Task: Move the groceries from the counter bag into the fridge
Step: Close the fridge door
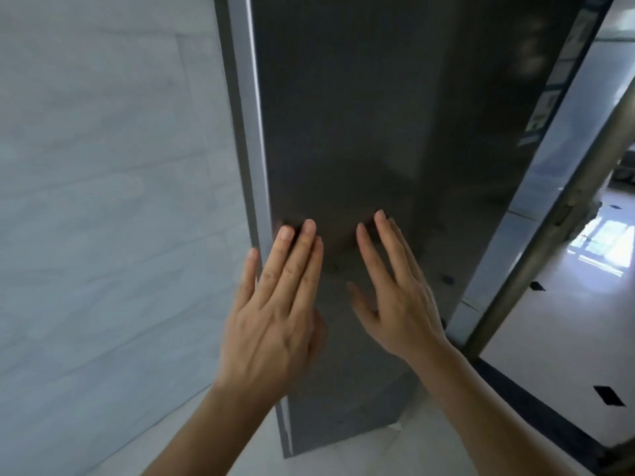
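Observation:
A tall dark grey fridge [360,115] fills the middle of the head view, its door shut and glossy. My left hand [278,310] lies flat near the door's left edge, beside a lighter grey strip [252,132], fingers spread and holding nothing. My right hand [395,293] is spread flat against the door just to the right, fingertips pointing up. Both hands are empty. No groceries and no bag are in view.
A pale tiled wall [103,201] stands close on the left of the fridge. To the right, a metal door frame [556,242] opens onto a bright room with a light floor [567,321] with dark diamond marks. Stickers run down the fridge's right side.

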`<state>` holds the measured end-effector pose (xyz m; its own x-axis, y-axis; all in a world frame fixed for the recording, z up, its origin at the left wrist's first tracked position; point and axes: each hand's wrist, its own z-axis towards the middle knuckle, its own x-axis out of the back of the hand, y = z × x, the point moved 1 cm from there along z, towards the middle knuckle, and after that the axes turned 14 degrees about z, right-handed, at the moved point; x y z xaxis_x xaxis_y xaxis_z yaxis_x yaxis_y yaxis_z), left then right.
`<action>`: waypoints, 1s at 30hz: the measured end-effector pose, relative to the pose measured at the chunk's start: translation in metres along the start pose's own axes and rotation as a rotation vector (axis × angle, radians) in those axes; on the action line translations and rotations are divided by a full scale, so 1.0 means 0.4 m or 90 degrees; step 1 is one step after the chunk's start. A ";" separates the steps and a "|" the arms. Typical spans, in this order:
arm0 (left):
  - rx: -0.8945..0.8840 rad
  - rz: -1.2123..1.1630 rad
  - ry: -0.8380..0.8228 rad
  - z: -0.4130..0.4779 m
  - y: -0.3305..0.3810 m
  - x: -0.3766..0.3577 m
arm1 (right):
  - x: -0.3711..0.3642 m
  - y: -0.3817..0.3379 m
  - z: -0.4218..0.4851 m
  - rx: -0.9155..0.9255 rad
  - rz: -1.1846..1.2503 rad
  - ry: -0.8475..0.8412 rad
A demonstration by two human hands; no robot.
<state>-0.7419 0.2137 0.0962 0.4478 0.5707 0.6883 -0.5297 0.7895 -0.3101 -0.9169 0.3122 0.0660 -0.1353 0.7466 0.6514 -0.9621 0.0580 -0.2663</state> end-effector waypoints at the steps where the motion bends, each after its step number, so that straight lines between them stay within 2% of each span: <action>1: 0.014 0.011 -0.012 0.006 0.001 -0.003 | -0.006 0.008 0.006 0.007 0.000 -0.001; 8: 0.090 0.011 -0.053 0.052 -0.016 -0.032 | -0.061 0.037 0.063 0.029 -0.033 -0.022; 13: 0.082 -0.035 -0.087 0.083 -0.047 -0.082 | -0.096 0.047 0.111 0.023 -0.047 -0.040; 20: 0.081 -0.007 -0.187 0.085 -0.088 -0.178 | -0.164 0.063 0.143 -0.031 -0.055 -0.100; 30: 0.093 -0.006 -0.202 0.083 -0.095 -0.205 | -0.167 0.063 0.147 -0.050 -0.090 -0.133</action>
<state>-0.7824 0.1294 0.0730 0.2185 0.4470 0.8674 -0.6349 0.7402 -0.2215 -0.9461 0.2247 0.0575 -0.0550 0.5747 0.8165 -0.9549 0.2087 -0.2112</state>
